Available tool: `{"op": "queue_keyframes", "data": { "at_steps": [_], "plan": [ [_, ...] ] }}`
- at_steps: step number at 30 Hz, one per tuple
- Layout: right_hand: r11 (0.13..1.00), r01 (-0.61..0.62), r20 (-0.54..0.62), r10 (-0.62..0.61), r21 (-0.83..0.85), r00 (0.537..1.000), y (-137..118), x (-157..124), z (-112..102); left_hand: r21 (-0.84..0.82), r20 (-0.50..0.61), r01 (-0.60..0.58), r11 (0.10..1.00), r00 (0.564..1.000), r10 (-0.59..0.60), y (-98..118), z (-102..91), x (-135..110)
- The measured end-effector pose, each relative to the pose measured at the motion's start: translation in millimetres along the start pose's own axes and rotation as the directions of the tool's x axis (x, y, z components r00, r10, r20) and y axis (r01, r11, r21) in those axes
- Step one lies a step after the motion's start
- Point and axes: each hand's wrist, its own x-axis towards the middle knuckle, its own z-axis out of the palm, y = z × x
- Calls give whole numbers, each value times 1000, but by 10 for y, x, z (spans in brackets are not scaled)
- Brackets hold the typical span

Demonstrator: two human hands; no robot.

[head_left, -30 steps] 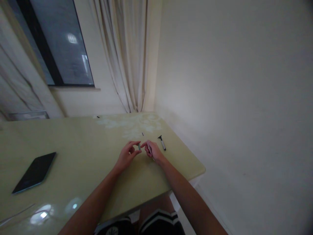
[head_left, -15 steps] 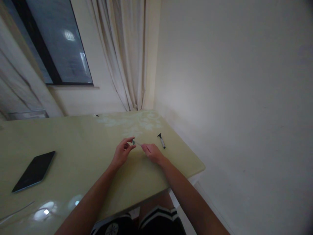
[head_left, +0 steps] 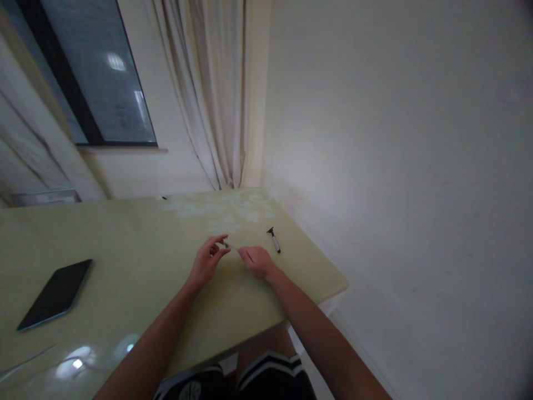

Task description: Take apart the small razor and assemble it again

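Observation:
Over the table, my left hand pinches a small dark, greenish piece between thumb and fingertips. Its exact kind is too small to make out. From the right, my right hand is closed around a thin pale stick, whose tip meets the small piece. Whether the two are joined or only touching, I cannot tell. Just beyond my right hand, a razor with a black head and grey handle lies on the table.
The pale green table has its right edge near a white wall. A dark tablet lies at left, with a thin cable nearer me. One small dark item sits at the far edge, below the curtain.
The view has shifted slightly. Both hands keep their grips close together, and the angle of the small piece and stick differs a little. The razor lies where it was.

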Motion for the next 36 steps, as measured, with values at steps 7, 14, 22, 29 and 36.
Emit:
{"op": "queue_keyframes", "data": {
  "at_steps": [7,14,22,29,36],
  "plan": [
    [1000,18,-1,-18,-2,1000,17,-5,3,-13,-10,2,1000,1000,-2,0,-12,8],
    [1000,8,2,-8,-9,1000,38,2,15,-18,-22,7,1000,1000,-7,13,-27,17],
    [997,20,-6,-21,-80,1000,36,7,16,-15,-30,0,1000,1000,0,26,-27,16],
    [994,21,-17,-23,-110,1000,24,-3,11,-27,-26,4,1000,1000,-5,23,-21,17],
    [987,32,-18,-35,-159,999,32,-2,16,-30,-33,-2,1000,999,1,21,-15,14]
  ]
}}
